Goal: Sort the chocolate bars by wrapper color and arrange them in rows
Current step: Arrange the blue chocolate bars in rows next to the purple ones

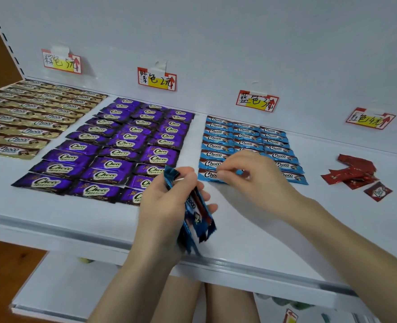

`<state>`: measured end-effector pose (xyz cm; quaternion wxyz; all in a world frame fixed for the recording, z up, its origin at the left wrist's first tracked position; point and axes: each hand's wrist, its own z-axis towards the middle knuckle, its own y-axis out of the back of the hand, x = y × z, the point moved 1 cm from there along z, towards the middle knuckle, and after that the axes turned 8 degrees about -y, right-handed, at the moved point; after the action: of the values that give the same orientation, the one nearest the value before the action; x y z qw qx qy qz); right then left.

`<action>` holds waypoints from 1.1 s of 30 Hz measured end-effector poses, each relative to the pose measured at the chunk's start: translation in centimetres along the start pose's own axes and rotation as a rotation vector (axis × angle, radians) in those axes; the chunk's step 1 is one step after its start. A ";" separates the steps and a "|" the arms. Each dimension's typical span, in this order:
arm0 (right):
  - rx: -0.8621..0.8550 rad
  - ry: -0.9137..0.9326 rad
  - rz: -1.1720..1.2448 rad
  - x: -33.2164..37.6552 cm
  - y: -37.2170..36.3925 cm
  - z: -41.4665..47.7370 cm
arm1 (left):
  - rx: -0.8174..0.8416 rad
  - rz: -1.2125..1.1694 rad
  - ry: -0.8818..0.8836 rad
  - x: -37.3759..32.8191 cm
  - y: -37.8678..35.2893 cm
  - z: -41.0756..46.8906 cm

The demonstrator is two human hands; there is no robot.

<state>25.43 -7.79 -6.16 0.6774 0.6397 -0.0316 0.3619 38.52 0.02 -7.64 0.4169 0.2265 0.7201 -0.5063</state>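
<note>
White shelf board [251,229] fills my view, its front lip nearest. Just past the lip my left hand [162,206] grips a spare stack of blue bars [195,217], held upright and close so the other hand can draw from it. Beyond, my right hand [251,176] pinches a single blue bar [240,172] at the front row of the blue block [246,141], apparently filling a gap there. To the left, the purple rows [123,148] look finished. To the right, a loose red pile [353,173] awaits sorting. Farther back lie the gold rows [29,117], and price tags [256,101] on the back wall mark each colour's lane.

White shelf [76,206], gold bars [29,113], purple bars [113,145], blue bars [246,142], red bars [353,171]
</note>
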 end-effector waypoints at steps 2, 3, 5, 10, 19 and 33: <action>-0.032 -0.084 0.259 1.4 1.0 -1.1 | -0.038 -0.060 -0.044 0.1 -0.6 0.5; 0.005 -0.116 0.395 2.2 1.4 -1.9 | -0.051 -0.082 -0.067 0.1 -1.0 0.7; 0.138 -0.166 0.531 3.6 1.6 -3.5 | -0.083 -0.106 -0.100 0.3 -1.9 0.9; 0.132 -0.163 0.550 4.0 0.8 -5.0 | -0.196 -0.173 -0.054 0.9 -3.4 1.1; 0.042 -0.295 0.848 2.9 2.1 -4.1 | 0.074 -0.441 0.131 0.8 -3.5 0.3; -0.226 -0.168 0.747 1.0 3.3 -4.2 | -0.034 -0.357 -0.080 1.3 -4.3 -0.2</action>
<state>22.71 -3.87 -3.64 0.5601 0.5330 -0.3569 0.5242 34.47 -1.58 -6.38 0.3526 0.0675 0.7402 -0.5685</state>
